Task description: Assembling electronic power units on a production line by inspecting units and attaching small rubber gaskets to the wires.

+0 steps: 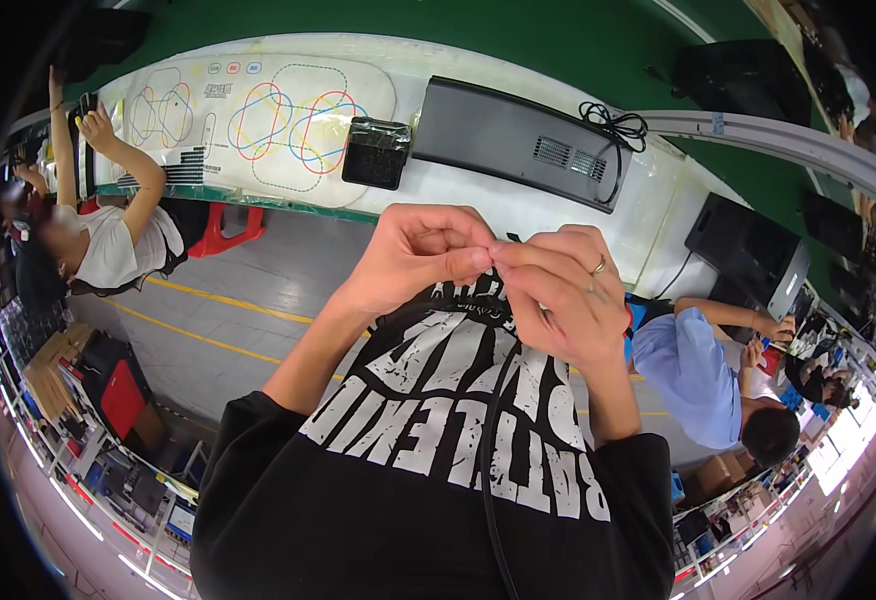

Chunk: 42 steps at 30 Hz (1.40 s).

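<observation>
In front of my chest, both hands meet with fingertips pinched together. My left hand [423,258] is closed, its thumb and index finger pressed together at the meeting point. My right hand [565,290], with a ring on one finger, is closed too, its fingertips against those of the left. Whatever they pinch is too small or too hidden to name; a small dark tip shows just above the right fingertips. Below the hands a thin black cable [492,450] runs down over my black printed shirt.
Beyond my hands, a white table holds a long dark grey vented case [513,140], a black cable bundle [613,125], a black tray [376,153] and a mat with coloured loops [258,165]. Co-workers sit left [123,240] and right [693,375]. A red stool [226,228] stands left.
</observation>
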Each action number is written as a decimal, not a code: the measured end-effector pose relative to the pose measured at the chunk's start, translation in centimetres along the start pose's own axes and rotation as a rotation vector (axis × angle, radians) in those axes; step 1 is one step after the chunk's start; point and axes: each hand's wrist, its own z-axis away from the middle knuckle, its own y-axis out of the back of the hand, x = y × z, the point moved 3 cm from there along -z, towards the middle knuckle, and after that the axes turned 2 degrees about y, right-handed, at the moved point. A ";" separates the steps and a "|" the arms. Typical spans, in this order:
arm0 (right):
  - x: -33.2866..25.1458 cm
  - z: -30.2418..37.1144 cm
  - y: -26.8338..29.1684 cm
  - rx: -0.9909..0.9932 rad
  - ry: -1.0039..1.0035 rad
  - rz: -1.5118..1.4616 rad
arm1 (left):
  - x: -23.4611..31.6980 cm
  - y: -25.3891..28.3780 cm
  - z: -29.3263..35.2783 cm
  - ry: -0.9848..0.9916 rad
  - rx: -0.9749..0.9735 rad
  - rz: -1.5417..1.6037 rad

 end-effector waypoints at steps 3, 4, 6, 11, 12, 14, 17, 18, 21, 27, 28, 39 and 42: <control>0.1 0.2 -0.1 -0.107 -0.018 0.037 | -0.4 0.6 -0.3 0.168 0.011 -0.142; 0.2 0.4 -0.3 -0.159 -0.042 0.025 | -1.0 0.9 -0.5 0.216 0.009 -0.158; 1.0 1.5 -0.8 -0.185 -0.096 0.017 | -2.2 1.4 -0.9 0.264 0.010 -0.168; 6.5 6.2 -3.6 -0.100 -0.327 -0.007 | -6.6 4.9 -1.8 0.296 0.217 -0.125; 8.4 7.7 -4.5 -0.066 -0.381 0.028 | -7.3 5.9 -2.0 0.279 0.312 -0.129; 12.1 10.6 -6.2 -0.050 -0.450 0.142 | -7.8 7.6 -2.1 0.262 0.324 -0.137; 15.4 13.0 -7.8 -0.007 -0.459 0.216 | -7.8 9.3 -2.0 0.244 0.373 -0.053; 15.8 13.3 -8.1 -0.012 -0.457 0.214 | -7.7 9.7 -2.0 0.242 0.377 -0.049; 16.2 13.4 -8.5 -0.042 -0.446 0.248 | -7.4 10.8 -1.7 0.234 0.398 -0.082; 16.4 12.7 -8.3 -0.187 -0.386 0.330 | -7.9 12.4 -1.6 0.226 0.414 -0.111; 16.1 12.2 -8.3 -0.243 -0.379 0.368 | -8.0 12.6 -1.6 0.229 0.417 -0.106; 18.6 9.5 -9.2 -0.443 -0.822 0.407 | -8.6 16.2 -1.6 0.213 0.474 -0.099; 19.5 9.6 -8.5 -0.417 -0.865 0.367 | -8.9 17.5 -0.8 0.202 0.505 -0.076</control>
